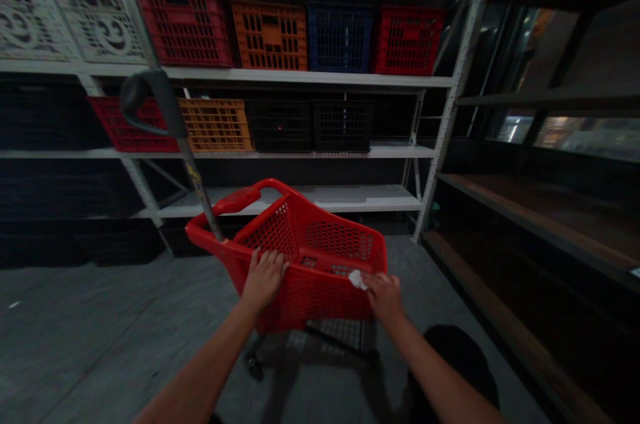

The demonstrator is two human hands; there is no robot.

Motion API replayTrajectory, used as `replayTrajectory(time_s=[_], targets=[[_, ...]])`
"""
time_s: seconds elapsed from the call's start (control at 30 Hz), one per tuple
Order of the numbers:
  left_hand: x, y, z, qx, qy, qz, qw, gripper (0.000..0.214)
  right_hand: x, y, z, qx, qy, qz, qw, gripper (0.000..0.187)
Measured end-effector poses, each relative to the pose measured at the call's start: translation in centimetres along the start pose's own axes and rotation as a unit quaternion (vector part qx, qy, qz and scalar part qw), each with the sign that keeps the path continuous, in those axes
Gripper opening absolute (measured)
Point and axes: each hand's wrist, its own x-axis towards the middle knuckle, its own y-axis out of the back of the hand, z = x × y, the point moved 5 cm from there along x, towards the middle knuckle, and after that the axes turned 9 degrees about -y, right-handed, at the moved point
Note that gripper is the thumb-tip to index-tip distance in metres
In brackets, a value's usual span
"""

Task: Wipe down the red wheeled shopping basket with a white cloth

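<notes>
A red plastic shopping basket on wheels (320,237) stands on the grey floor in front of me, its long grey pull handle (165,117) raised up to the left. My left hand (264,277) grips the basket's near rim with the fingers curled over the edge. My right hand (384,294) rests at the rim's right corner, pinching a small white cloth or tissue (357,279) against the red plastic.
Metal shelving (300,77) ahead holds red, orange, blue and black crates, plus white patterned panels (70,24) at the upper left. Dark wooden shelves (540,211) run along the right. Grey floor (100,331) lies to the left.
</notes>
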Motion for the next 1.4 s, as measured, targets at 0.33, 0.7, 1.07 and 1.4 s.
replayTrajectory(time_s=[0.33, 0.7, 1.07, 1.4], targets=[[0.8, 0.0, 3.5, -0.017, 0.048, 0.017, 0.999, 0.028, 1.8, -1.1, -4.0, 0.011, -0.004, 0.014, 1.000, 0.035], [-3.3, 7.1, -5.5, 0.024, 0.142, 0.172, 0.975, 0.029, 1.9, 1.7, 6.9, -0.057, -0.111, 0.077, 0.989, 0.031], [-2.8, 7.4, -6.5, 0.096, 0.181, 0.075, 0.976, 0.028, 3.6, -3.4, -8.9, 0.076, -0.012, 0.033, 0.996, 0.034], [-3.2, 8.2, -6.6, 0.080, 0.157, 0.086, 0.981, 0.026, 4.2, -4.1, -16.3, 0.128, 0.098, -0.016, 0.987, 0.034]])
